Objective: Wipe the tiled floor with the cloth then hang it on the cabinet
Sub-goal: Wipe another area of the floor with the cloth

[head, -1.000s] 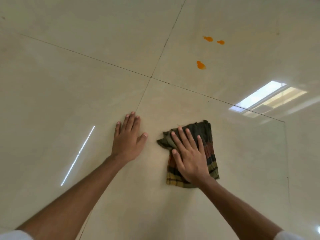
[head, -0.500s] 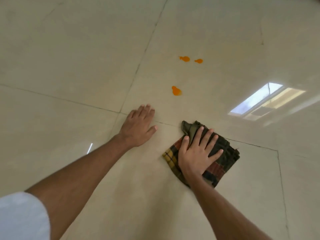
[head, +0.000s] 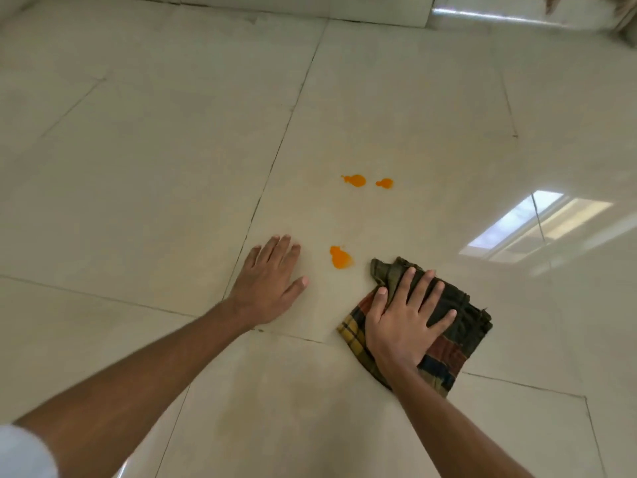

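Observation:
A folded dark checked cloth (head: 458,326) lies flat on the glossy cream tiled floor (head: 172,167). My right hand (head: 406,319) presses down on it with fingers spread, covering its left half. Just left of the cloth's far corner sits an orange spill spot (head: 340,258). Two more orange spots, a larger spot (head: 355,180) and a smaller spot (head: 385,183), lie farther away on the same tile. My left hand (head: 270,281) rests palm down on the bare tile, left of the nearest spot, holding nothing. No cabinet is in view.
A skirting strip (head: 310,8) runs along the far edge of the floor. A frayed light-coloured object (head: 620,15) shows at the top right corner. A bright window reflection (head: 537,222) lies on the tile to the right.
The view has shifted forward, so the orange spots now sit much closer. My right hand has slid the cloth toward the nearest spot. My left hand has moved forward across the tile joint.

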